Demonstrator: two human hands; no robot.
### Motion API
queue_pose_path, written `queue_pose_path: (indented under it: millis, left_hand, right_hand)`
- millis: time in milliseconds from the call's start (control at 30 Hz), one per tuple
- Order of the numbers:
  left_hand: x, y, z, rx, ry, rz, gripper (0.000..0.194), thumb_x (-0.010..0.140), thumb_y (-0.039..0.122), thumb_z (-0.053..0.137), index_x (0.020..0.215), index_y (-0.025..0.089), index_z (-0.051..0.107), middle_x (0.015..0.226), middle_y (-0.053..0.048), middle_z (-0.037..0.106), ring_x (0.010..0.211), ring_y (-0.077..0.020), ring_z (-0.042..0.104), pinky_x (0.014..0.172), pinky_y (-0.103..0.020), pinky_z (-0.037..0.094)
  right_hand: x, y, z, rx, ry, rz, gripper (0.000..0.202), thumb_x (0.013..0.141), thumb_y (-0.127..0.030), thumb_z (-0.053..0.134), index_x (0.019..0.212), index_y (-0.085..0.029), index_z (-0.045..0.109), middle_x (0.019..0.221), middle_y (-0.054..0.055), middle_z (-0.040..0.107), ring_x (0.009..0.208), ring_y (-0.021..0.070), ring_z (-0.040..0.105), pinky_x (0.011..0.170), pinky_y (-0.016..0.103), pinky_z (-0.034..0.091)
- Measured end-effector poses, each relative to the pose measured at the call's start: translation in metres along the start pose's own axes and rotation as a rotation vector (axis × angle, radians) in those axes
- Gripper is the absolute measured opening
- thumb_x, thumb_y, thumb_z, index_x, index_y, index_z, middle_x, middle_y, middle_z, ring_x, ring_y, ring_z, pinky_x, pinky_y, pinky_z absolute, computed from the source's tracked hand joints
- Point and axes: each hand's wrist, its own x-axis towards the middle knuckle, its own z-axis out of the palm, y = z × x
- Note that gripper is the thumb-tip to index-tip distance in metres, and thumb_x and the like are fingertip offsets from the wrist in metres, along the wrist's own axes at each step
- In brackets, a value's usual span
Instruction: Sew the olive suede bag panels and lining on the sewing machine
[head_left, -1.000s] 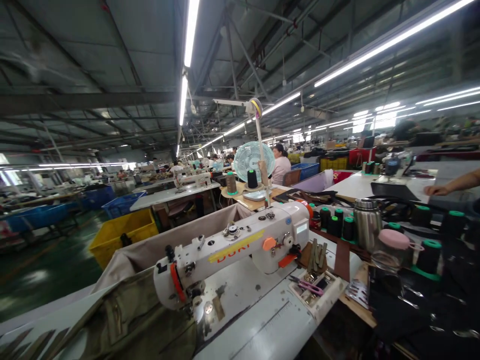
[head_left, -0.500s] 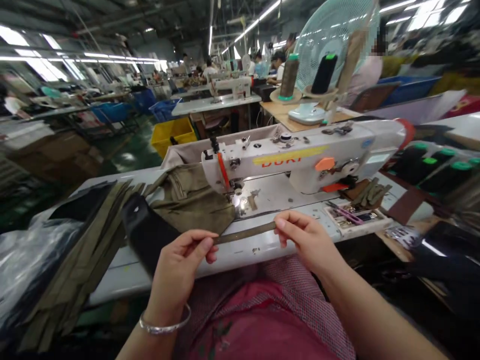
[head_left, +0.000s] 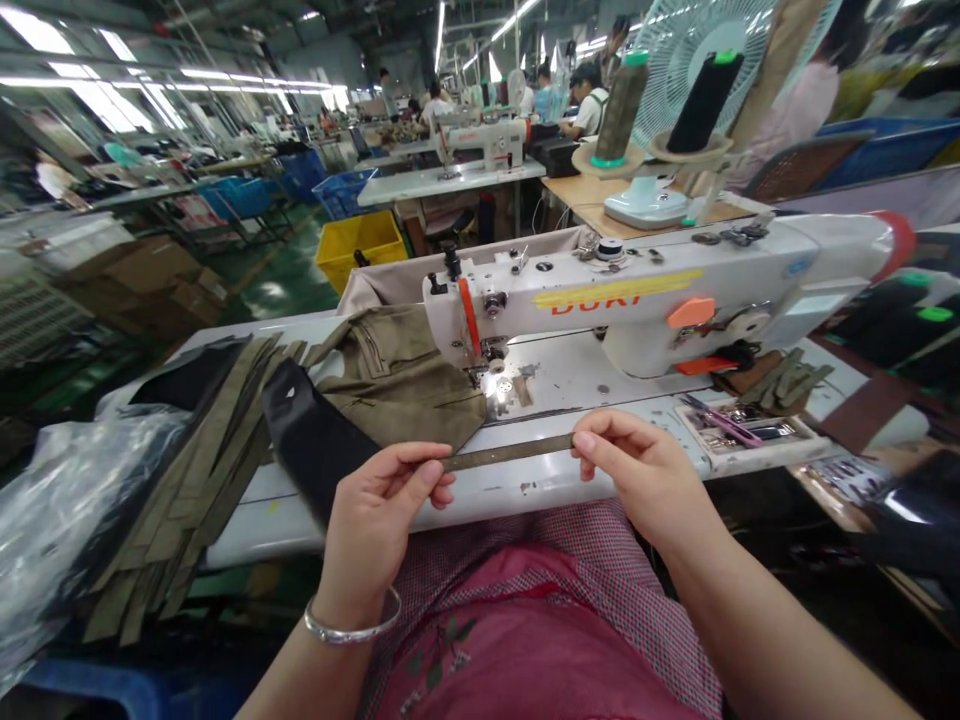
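A narrow olive fabric strip (head_left: pixel 514 455) is stretched straight between my hands, over the front edge of the sewing table (head_left: pixel 480 490). My left hand (head_left: pixel 390 500) pinches one end between thumb and fingers. The other end is pinched by my right hand (head_left: pixel 637 465). Just behind the strip, an olive garment piece (head_left: pixel 405 385) with a zipper lies partly beneath the head of the white sewing machine (head_left: pixel 585 290). A black fabric piece (head_left: pixel 311 430) adjoins it on the left.
Long olive strips (head_left: pixel 187 500) hang over the table's left side, beside clear plastic wrapping (head_left: pixel 82 530). To the right, a small tray (head_left: pixel 750 435) holds pink-handled tools. Thread cones (head_left: pixel 622 110) and a fan (head_left: pixel 705 70) stand behind the machine. A yellow bin (head_left: pixel 358 247) sits beyond the table.
The camera view has shifted, so the machine and table appear farther right. Both hands keep their pinch on the strip, which is now held straighter.
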Motion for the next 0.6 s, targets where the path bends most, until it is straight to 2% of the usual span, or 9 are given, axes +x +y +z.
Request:
queue_pose_path:
  millis: [167,433,500,567,600]
  left_hand:
    - [-0.005,0.005,0.002,-0.106,0.015,0.085,0.028,0.082,0.022,0.072,0.109,0.017,0.066,0.081,-0.005,0.074,0.072,-0.0157,0.072,0.072,-0.025,0.060]
    - [-0.011,0.006,-0.002,-0.069,0.030,0.152,0.026,0.084,0.019,0.070,0.110,0.018,0.066,0.079,-0.004,0.075,0.071,-0.0159,0.073,0.070,-0.025,0.062]
    - [-0.009,0.010,-0.006,0.056,0.046,0.235,0.024,0.086,0.019,0.067,0.110,0.020,0.066,0.085,-0.004,0.075,0.076,-0.0165,0.073,0.073,-0.028,0.062]
    - [-0.003,0.014,-0.010,0.332,0.091,0.426,0.025,0.089,0.018,0.063,0.113,0.023,0.067,0.110,-0.007,0.071,0.102,-0.0208,0.068,0.092,-0.038,0.057]
    - [0.000,0.015,-0.011,0.498,0.099,0.537,0.028,0.090,0.017,0.061,0.116,0.024,0.066,0.125,-0.007,0.065,0.119,-0.0240,0.059,0.104,-0.045,0.048]
  right_hand:
    - [0.001,0.008,-0.001,-0.005,0.046,0.008,0.017,0.086,-0.038,0.066,0.082,-0.021,0.065,0.067,-0.002,0.057,0.065,0.0123,0.050,0.065,0.028,0.037]
    - [0.005,0.014,-0.002,0.051,0.055,0.036,0.017,0.084,-0.037,0.068,0.079,-0.021,0.065,0.067,-0.001,0.056,0.066,0.0130,0.049,0.066,0.028,0.036]
    - [0.005,0.017,-0.001,0.046,0.056,0.046,0.017,0.084,-0.037,0.068,0.080,-0.021,0.065,0.068,-0.001,0.056,0.066,0.0131,0.049,0.066,0.028,0.036]
    - [0.005,0.021,0.006,0.018,0.044,0.064,0.018,0.085,-0.039,0.068,0.081,-0.021,0.065,0.067,-0.002,0.055,0.066,0.0129,0.049,0.066,0.028,0.036]
    - [0.006,0.024,0.013,0.003,0.024,0.081,0.019,0.085,-0.039,0.067,0.081,-0.021,0.065,0.067,-0.002,0.055,0.066,0.0129,0.048,0.066,0.028,0.036]
